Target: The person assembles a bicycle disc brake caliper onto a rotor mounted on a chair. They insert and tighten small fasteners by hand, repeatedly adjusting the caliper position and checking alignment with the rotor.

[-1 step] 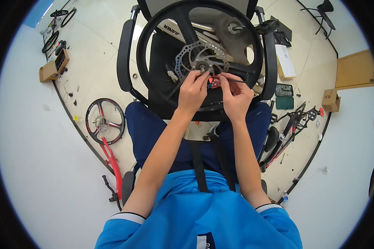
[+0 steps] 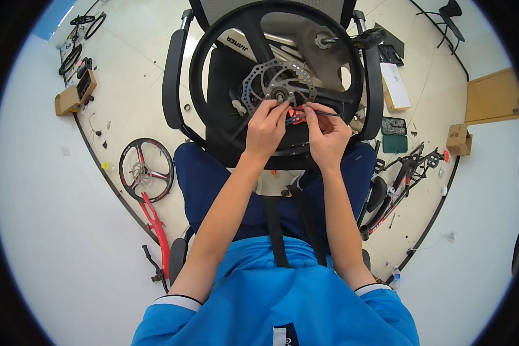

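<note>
A black spoked wheel [image 2: 198, 86] lies on the seat of a black office chair [image 2: 222, 130], with a silver perforated brake disc [image 2: 250, 86] facing up around its hub [image 2: 279, 94]. My left hand [image 2: 264, 134] is closed, thumb and fingertips pinched together at the disc's near side beside the hub; what they pinch is hidden. In my right hand [image 2: 330, 137], thumb and fingers grip a dark L-shaped hex key [image 2: 332, 113], its short bent end pointing away to the right. A small red-orange piece [image 2: 296, 115] shows between the two hands.
Chair armrests [image 2: 173, 81] flank the wheel. A white frame tube [image 2: 236, 43] and a crank with pedal [image 2: 369, 38] lie around it. On the floor left are another wheel [image 2: 170, 167] and red fork [image 2: 162, 242]; right, a bike frame [image 2: 401, 184] and green tool case [image 2: 394, 143].
The brake disc and both hands have shifted very slightly to the left. Both grips look the same.
</note>
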Motion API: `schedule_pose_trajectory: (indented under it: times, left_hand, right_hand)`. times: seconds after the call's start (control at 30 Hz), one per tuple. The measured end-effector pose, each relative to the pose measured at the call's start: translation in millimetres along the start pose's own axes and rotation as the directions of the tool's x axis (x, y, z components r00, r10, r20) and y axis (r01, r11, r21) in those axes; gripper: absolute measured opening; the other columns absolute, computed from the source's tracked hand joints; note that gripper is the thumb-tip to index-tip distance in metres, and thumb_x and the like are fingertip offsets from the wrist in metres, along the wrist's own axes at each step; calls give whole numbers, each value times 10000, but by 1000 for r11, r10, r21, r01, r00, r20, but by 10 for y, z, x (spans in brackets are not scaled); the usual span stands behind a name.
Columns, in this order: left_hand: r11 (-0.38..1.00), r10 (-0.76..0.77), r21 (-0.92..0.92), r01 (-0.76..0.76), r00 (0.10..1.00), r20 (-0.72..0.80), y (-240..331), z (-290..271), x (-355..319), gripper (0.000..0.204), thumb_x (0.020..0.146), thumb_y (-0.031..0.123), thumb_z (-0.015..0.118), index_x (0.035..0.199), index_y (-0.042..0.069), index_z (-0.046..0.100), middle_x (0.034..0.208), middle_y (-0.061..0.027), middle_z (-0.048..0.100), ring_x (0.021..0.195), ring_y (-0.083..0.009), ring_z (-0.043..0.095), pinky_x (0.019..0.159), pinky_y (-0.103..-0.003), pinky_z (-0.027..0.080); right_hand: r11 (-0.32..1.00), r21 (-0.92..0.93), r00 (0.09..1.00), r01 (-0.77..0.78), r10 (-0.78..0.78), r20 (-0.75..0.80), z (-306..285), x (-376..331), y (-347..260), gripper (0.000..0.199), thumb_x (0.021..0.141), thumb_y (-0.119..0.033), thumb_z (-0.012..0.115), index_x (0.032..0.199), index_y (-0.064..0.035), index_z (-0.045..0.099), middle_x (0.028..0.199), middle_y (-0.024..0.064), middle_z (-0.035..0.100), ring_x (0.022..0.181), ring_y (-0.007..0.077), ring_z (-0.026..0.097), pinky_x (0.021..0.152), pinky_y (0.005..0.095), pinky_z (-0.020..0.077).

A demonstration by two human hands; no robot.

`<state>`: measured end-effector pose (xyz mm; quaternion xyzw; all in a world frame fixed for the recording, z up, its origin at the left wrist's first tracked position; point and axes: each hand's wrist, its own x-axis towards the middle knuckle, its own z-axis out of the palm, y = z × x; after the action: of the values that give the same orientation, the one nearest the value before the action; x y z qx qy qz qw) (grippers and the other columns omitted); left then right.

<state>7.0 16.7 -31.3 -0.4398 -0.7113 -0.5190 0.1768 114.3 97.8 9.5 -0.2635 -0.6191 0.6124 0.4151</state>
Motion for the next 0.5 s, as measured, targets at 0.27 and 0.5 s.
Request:
schedule_pose_trajectory:
  times: [0.27, 0.5]
  left_hand:
    - [1000, -7, -21, 6, 997, -79, -42, 96, 1, 149, 802, -15, 813, 940, -24, 758, 905, -107, 663, 737, -253, 678, 647, -324, 551]
    - [1000, -14, -11, 13, 993, -121, -12, 120, -23, 151, 794, -12, 822, 933, -19, 761, 892, -107, 658, 715, -243, 664, 634, -306, 541]
  right_hand:
    - [999, 16, 999, 47, -47, -10, -55, 47, -44, 127, 938, 10, 697, 1047, 67, 731, 951, 107, 755, 855, 148, 740, 777, 253, 589]
    - [999, 7, 999, 42, -42, 7, -84, 1, -23, 119, 931, 13, 703, 1034, 64, 733, 950, 108, 757, 847, 154, 744, 767, 257, 593]
